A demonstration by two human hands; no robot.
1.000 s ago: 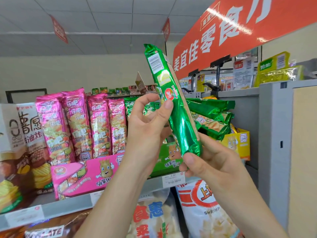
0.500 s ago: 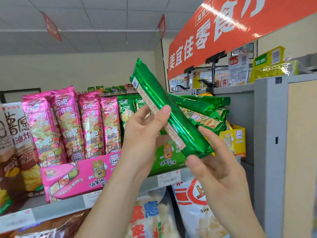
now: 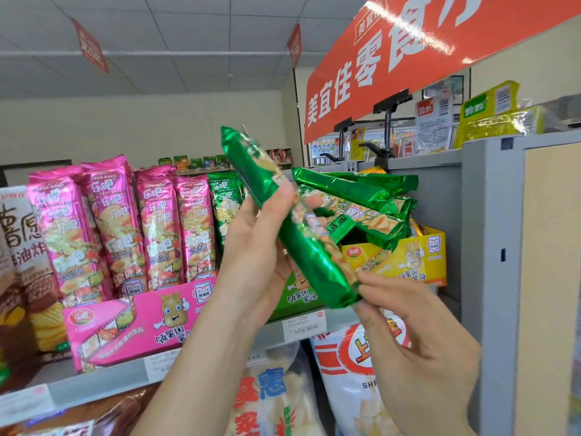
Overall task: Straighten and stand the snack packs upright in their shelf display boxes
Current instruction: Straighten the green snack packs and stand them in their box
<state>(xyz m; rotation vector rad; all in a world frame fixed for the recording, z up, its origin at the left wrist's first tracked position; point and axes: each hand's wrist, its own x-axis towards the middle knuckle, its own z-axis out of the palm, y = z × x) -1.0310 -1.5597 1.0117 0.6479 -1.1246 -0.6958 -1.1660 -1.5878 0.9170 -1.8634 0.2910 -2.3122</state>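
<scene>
A long green snack pack (image 3: 301,243) is held tilted in front of the shelf, its top end up-left. My left hand (image 3: 261,247) grips its middle with the thumb across the front. My right hand (image 3: 405,325) pinches its bottom end. Behind it, a few green packs (image 3: 355,190) lie sideways over a yellow display box (image 3: 408,262). More green packs (image 3: 224,199) stand upright in a green display box (image 3: 298,297), mostly hidden by my hands. Pink packs (image 3: 119,225) stand upright in a pink display box (image 3: 141,325).
A grey shelf post (image 3: 490,262) stands close on the right. The shelf edge (image 3: 94,388) carries price tags. Large chip bags (image 3: 352,372) sit on the lower shelf. A brown-and-white chip bag (image 3: 15,247) stands at the far left. A red banner (image 3: 408,51) hangs overhead.
The green pack went from nearly upright to tilted with its top to the left, and turned in my hands. My right hand slid down to pinch its bottom end. The camera view shifted slightly.
</scene>
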